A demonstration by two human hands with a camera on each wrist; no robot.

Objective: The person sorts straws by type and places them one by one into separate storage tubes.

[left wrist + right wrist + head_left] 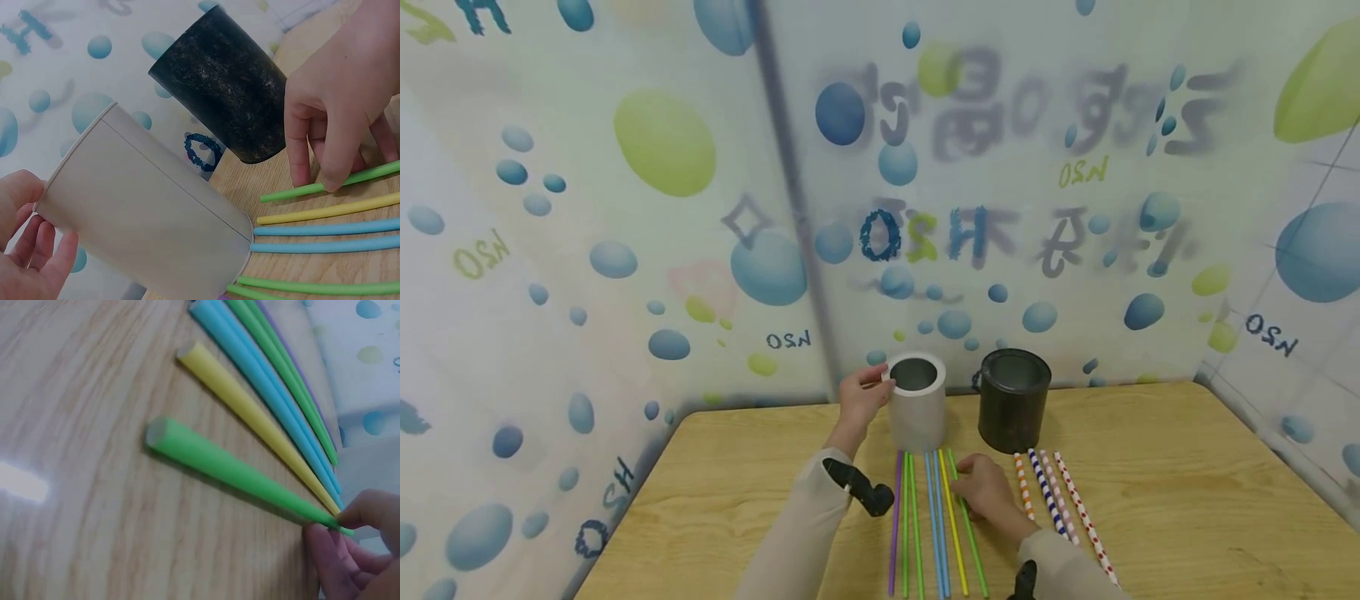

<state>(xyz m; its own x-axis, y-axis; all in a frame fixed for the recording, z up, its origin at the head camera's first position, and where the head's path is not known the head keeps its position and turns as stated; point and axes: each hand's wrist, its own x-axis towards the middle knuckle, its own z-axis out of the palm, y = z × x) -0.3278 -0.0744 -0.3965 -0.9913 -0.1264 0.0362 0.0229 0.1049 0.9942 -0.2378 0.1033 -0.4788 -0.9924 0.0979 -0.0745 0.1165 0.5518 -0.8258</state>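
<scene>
1. Head view:
   - Left hand [862,398] found at the rim of the white cup [917,404], fingers curled round its upper edge in a grip.
   - White cup stood upright on the wooden table [1187,483], just beside the black cup [1013,400], apart from it.
   - Right hand [988,493] laid on the table, fingertips bent down onto the rightmost green straw [970,533].
   - Green straw lay at the right edge of the plain straws [925,525]: purple, green, blue and yellow, fanned out below the white cup.
   - Patterned straws [1060,508] ranged to the right of that hand, below the black cup.
   - Bubble-printed backdrop [662,208] noted behind the table.

2. Left wrist view:
   - Left hand [25,250] seen at the white cup [144,219], thumb and fingers wrapped about its rim.
   - Black cup [225,94] placed beyond the white one.
   - Right hand [340,106] pressed on the green straw [294,192], thumb and a finger closed on it.
   - Yellow straw [325,211] and blue straws [325,236] lay just beside.

3. Right wrist view:
   - Green straw [231,465] flat on the table [81,425], set apart from the yellow straw [250,412].
   - Fingertips [369,512] of the right hand pinched the near end of the green straw.
</scene>
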